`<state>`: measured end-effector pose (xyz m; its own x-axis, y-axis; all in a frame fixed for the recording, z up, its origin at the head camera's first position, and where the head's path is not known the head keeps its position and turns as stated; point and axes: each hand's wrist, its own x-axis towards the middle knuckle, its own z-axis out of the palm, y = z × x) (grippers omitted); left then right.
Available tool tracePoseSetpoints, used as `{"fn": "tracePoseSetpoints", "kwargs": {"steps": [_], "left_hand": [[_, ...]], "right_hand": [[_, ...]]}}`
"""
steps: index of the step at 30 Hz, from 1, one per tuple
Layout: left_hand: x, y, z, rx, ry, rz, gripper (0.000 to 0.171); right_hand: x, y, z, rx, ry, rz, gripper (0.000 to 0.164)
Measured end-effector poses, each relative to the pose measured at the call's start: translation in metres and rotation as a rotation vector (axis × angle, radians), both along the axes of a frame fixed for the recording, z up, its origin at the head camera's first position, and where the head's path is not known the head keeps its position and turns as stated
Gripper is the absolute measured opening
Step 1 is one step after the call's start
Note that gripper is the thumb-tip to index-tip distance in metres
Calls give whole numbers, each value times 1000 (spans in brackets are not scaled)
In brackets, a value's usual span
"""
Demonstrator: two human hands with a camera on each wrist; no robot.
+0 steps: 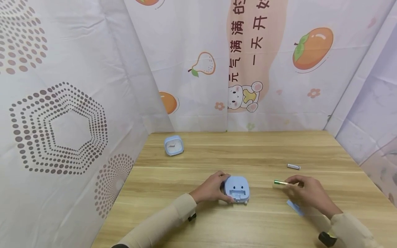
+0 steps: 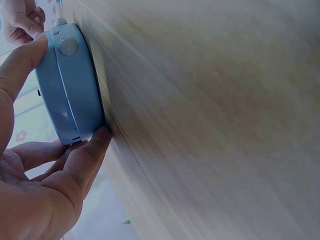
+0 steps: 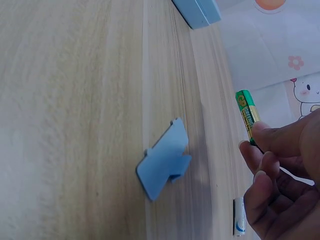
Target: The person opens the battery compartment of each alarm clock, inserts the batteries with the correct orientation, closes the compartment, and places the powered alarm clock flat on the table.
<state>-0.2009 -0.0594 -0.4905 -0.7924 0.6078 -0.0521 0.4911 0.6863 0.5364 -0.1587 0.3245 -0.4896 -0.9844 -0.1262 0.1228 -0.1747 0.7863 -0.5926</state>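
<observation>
A light blue clock (image 1: 238, 182) lies on its face on the wooden table, its back up and its battery compartment uncovered. My left hand (image 1: 211, 188) grips it from the left, thumb on the near edge and fingers round the far side. To the right, my right hand (image 1: 311, 195) pinches a green and gold battery (image 3: 246, 111) near one end, above the table. Below that hand lies the loose blue battery cover (image 3: 167, 157), its tab sticking up. A white battery (image 1: 293, 166) rests on the table beyond the right hand.
Another light blue clock (image 1: 173, 145) stands at the back left of the table (image 1: 198, 158), its dial facing forward. Patterned white curtains (image 1: 192, 103) hang behind the table and along both sides.
</observation>
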Motion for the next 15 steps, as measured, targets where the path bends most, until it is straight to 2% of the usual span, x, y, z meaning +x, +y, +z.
{"fn": "tracePoseSetpoints", "kwargs": {"steps": [7,15], "left_hand": [[1,-1,-3,8,-6,-3,100],[-1,0,-2,46,-31,18,100]], "right_hand": [[8,-9,0,-14,-31,-1,20],[9,-18,6,-20,-40,10,20]]}}
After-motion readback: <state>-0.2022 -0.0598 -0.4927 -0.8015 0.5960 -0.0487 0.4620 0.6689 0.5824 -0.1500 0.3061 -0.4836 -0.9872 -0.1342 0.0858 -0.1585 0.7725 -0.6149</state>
